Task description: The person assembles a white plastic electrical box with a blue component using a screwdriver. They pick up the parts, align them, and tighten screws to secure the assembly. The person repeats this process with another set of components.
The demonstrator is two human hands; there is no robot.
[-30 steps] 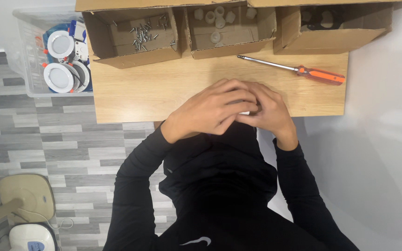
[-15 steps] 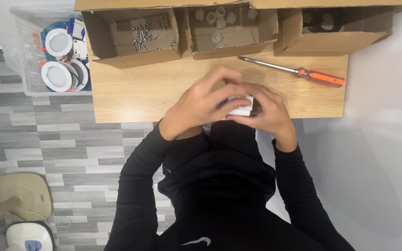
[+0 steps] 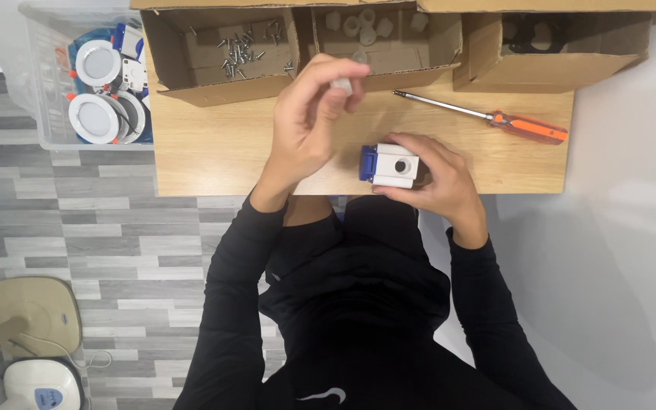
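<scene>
Head view | left hand [image 3: 309, 125] pinches small white part [image 3: 341, 86], mostly hidden

Just one view here, a head-worn camera looking pretty much straight down. It sits above the wearer's own chest, so the black sleeves run up from the bottom edge toward the middle. The wooden table [image 3: 214, 152] fills the upper centre, close enough that the small screws in the left cardboard box [image 3: 218, 57] can be made out. The far edge of the shot cuts off the tops of the boxes. On the left it looks past the table down to the grey plank floor [image 3: 77, 243], on the right to a plain white surface [image 3: 616, 250].
</scene>
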